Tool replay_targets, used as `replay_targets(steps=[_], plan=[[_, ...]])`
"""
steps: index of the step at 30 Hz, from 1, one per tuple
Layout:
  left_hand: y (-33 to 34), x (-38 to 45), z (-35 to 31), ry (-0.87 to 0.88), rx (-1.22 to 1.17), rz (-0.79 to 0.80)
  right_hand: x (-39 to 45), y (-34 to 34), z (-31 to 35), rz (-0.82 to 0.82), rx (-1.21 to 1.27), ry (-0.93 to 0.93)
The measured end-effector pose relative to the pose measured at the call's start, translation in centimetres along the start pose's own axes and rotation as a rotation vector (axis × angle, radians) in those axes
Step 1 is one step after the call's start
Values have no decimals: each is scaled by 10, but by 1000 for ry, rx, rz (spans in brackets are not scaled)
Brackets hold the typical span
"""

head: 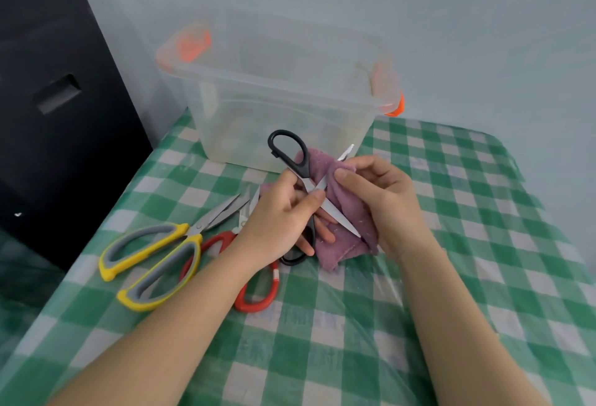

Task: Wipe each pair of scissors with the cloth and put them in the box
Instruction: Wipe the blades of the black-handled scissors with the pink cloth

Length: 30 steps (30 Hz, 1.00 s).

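At the far left of the table lie the yellow-handled scissors (151, 264), loops toward seven o'clock and blades pointing to about two o'clock. Just right of them, partly under the person's left forearm, sit the red-handled scissors (258, 289); their blades run up toward one o'clock beside the yellow pair's. Both rest on the green checked tablecloth (483, 244), and neither looks wiped yet, judging by where they lie.

Next comes the left hand (277, 222). Its fingers are curled round the black-handled scissors (292, 156), thumb pressed near the pivot. The pair is spread open into an X: one loop stands free at eleven o'clock from the hand, the other is tucked under the fingers at six o'clock, one blade runs down to five o'clock and the other up to one o'clock.

To the right, the purple cloth (342, 209) lies behind and under the blades. The right hand (383, 199) grips it, thumb and forefinger pinching a fold over the upper blade, whose tip pokes out just beyond them.

The wiping stroke probably turns on that blade's long axis: it points from the pivot toward one o'clock, so the pinched cloth would slide that way, off the tip. The right hand is the nearer to it.

The clear plastic box (283, 109) stands open at twelve o'clock, just behind the hands; whether it holds anything cannot be told.
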<state>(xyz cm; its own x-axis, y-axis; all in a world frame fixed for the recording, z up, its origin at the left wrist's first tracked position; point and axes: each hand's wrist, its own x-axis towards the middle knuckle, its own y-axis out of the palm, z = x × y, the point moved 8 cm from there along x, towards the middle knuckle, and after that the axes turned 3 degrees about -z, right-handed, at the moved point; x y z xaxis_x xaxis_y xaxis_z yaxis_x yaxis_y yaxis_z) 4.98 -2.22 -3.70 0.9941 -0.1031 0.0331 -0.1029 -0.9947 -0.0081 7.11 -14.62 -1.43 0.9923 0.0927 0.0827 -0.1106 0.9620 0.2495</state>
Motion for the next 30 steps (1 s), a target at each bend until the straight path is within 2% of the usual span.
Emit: replay_targets(steps=[4, 9, 12, 16, 20, 22, 26, 30], plan=[[-2, 2, 2, 1, 23, -15, 1, -1, 4, -79, -68, -66], [-3, 3, 3, 12, 51, -22, -1, 2, 8, -91, -254, -145], [-3, 4, 6, -1, 54, -32, 1, 0, -1, -77, -190, -68], [-4, 4, 8, -17, 50, -38, 2, -9, -12, -90, 110, 141], [-4, 2, 5, -12, 1, -36, 5, -12, -12, -113, 243, 156], [-4, 1, 4, -7, -12, -26, 4, -9, -15, -103, 224, 169], [-2, 0, 5, -6, 18, -18, 1, -9, -16, -109, 13, 135], [-3, 0, 6, -15, 62, -20, 0, -7, -22, -110, -24, 185]])
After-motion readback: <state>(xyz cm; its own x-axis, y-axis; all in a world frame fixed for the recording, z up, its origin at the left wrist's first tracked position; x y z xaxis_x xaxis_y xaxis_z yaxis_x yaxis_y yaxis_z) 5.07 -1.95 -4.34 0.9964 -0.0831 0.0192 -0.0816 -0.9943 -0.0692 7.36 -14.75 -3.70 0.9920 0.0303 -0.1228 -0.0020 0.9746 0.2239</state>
